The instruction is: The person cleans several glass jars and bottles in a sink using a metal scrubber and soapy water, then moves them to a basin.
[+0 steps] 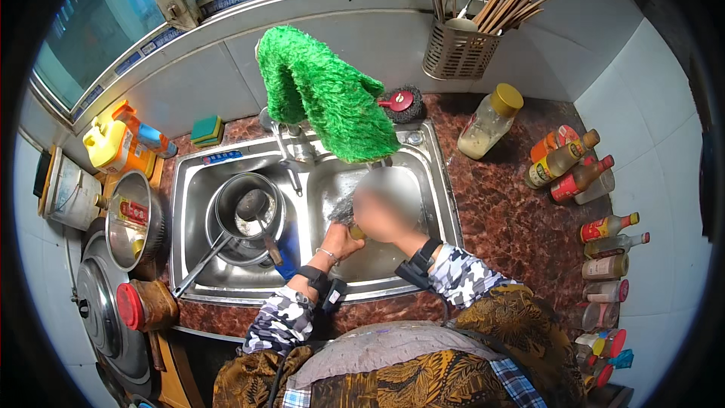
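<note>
Both hands are over the right basin [376,269] of a double stainless-steel sink. My left hand [342,243], with a thin bracelet at the wrist, is just left of my right hand [389,231]. A small yellowish thing [357,232] shows between the two; I cannot tell what it is or which hand has it. Beyond my left fingers is a grey, rough-looking patch [341,209], too unclear to name. A round blur covers most of my right hand and whatever is there. Behind them a green shaggy cloth [334,102] hangs over the faucet area.
In the left basin [190,226], a saucepan [226,198] containing a ladle [253,205] sits in a metal bowl. Bottles [572,178] and a yellow-lidded jar [490,122] stand right. A red-lidded jar [148,305], colander [150,238] and pot lid [93,306] are left. A chopstick basket [461,51] hangs behind.
</note>
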Available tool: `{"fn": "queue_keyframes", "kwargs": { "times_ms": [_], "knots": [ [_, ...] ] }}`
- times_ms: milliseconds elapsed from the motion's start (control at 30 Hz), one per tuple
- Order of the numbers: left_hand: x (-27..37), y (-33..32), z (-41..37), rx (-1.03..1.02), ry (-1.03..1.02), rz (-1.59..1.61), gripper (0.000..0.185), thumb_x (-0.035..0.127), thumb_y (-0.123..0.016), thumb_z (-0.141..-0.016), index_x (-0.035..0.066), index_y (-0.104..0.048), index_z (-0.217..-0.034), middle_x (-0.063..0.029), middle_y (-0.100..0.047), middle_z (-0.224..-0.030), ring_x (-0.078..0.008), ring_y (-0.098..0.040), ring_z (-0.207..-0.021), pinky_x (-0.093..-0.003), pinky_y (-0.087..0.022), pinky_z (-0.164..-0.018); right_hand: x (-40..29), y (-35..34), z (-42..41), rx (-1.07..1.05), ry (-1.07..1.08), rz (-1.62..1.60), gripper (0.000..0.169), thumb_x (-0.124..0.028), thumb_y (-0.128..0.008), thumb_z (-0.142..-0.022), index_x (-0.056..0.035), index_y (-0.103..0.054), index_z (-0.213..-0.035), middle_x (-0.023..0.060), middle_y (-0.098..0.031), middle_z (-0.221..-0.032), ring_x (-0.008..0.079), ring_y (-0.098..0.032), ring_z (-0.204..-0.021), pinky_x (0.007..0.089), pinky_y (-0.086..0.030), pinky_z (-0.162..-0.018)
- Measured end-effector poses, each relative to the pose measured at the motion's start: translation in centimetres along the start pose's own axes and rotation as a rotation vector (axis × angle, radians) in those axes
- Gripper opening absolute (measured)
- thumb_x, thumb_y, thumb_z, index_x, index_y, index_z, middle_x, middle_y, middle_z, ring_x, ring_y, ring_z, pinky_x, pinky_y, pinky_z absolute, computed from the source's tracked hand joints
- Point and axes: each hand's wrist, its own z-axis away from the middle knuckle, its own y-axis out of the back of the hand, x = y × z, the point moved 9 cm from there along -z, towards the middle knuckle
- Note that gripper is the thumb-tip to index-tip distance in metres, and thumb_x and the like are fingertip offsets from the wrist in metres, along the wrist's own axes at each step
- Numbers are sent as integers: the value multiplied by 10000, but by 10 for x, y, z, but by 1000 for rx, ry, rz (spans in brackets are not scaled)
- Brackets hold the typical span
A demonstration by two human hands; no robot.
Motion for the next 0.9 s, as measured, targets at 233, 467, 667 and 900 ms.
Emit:
{"fn": "queue_keyframes", "kwargs": {
  "times_ms": [233, 467, 667, 900],
  "knots": [
    [14, 11, 6, 79, -109, -73, 680, 152, -730, -627, 24, -466, -1240, -213, -509, -1195, -357, -485, -1141, -387, -385, -1003, 109, -24, -11, -30, 65, -100, 391, -180, -563, -758, -32, -512, -1116, 273, -614, -908, 425, -593, -901, 480, -482, -801],
    [6, 55, 1, 198, -34, -52, 758, 181, -765, -634, 32, -391, -1277, -136, -542, -1143, -264, -550, -1082, -341, -427, -952, 177, -17, 13, 27, -314, 284, 527, -271, -600, -820, -67, -469, -1288, 259, -543, -1182, 410, -528, -1086, 456, -447, -896],
    [-17, 44, 0, 218, 30, 16, 802, 173, -786, -631, 59, -363, -1303, -149, -563, -1161, -272, -554, -1109, -351, -432, -956, 210, -106, 38, -566, -404, -411, 425, -171, -669, -744, -63, -585, -1146, 158, -644, -967, 251, -621, -876, 365, -497, -738],
    [24, 30, -15, 275, -191, -214, 428, 127, -712, -665, 38, -556, -1054, -169, -588, -1025, -356, -576, -949, -405, -460, -855, -29, 34, -3, -74, 114, -323, 325, -172, -661, -739, -44, -585, -1028, 158, -643, -863, 253, -638, -804, 373, -507, -706]
  ]
}}
